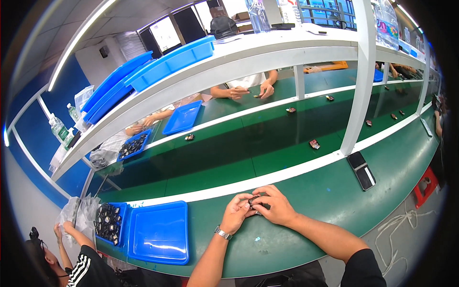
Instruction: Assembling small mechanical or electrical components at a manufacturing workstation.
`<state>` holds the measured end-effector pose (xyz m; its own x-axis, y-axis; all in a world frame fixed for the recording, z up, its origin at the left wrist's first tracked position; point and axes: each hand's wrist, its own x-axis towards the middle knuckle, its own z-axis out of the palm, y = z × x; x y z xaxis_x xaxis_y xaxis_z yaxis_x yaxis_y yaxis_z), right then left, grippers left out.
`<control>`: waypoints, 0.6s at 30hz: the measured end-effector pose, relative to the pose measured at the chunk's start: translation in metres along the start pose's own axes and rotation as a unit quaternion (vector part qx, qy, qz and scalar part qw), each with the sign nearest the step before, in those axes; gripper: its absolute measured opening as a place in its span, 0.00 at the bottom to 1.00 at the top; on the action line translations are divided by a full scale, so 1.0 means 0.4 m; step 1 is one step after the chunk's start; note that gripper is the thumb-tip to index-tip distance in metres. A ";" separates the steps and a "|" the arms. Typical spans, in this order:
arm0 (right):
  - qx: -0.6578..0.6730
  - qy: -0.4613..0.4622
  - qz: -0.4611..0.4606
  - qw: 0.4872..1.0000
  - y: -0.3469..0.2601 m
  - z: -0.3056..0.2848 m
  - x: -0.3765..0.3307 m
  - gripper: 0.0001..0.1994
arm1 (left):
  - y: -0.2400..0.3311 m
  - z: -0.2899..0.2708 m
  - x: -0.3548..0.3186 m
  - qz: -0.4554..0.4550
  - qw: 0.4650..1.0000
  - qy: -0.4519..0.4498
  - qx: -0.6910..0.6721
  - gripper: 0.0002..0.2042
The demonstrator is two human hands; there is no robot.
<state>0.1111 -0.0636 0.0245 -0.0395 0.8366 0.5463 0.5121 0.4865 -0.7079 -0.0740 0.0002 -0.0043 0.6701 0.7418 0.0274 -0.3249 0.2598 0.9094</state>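
Note:
Over the green bench, my left hand (234, 213) and my right hand (277, 205) meet in front of me. The fingers of both are closed around a small black part (253, 203), mostly covered by the fingertips, so its exact kind does not show. A watch is on my left wrist. To the left of my hands lies a shallow blue tray (185, 229). Beyond it, a second blue tray (125, 225) carries a heap of small black parts (109, 222). A tiny light-blue scrap (257, 238) rests on the bench below my hands.
A green conveyor belt (215, 170) with several small parts (314, 144) runs behind a white rail. A black flat device (362, 171) lies right, beside a white post (358, 95). Overhead, a shelf (267, 45) holds blue trays and bottles. At left a co-worker handles plastic bags (86, 210); others work opposite.

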 end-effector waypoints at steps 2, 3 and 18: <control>0.004 -0.006 0.004 1.000 0.000 0.000 0.000 0.07 | -0.002 -0.004 -0.001 0.001 1.000 0.003 0.007 0.14; 0.007 -0.006 -0.003 1.000 0.004 0.000 0.000 0.07 | -0.002 -0.004 -0.001 0.004 1.000 0.006 0.014 0.15; 0.030 0.016 -0.002 0.999 -0.003 0.013 -0.001 0.09 | -0.012 -0.002 -0.001 0.016 0.999 0.001 -0.031 0.13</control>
<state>0.1061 -0.0633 0.0231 -0.0139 0.8265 0.5628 0.4601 0.5050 -0.7303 -0.0731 -0.0006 -0.0091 0.6566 0.7522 0.0555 -0.3878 0.2735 0.8802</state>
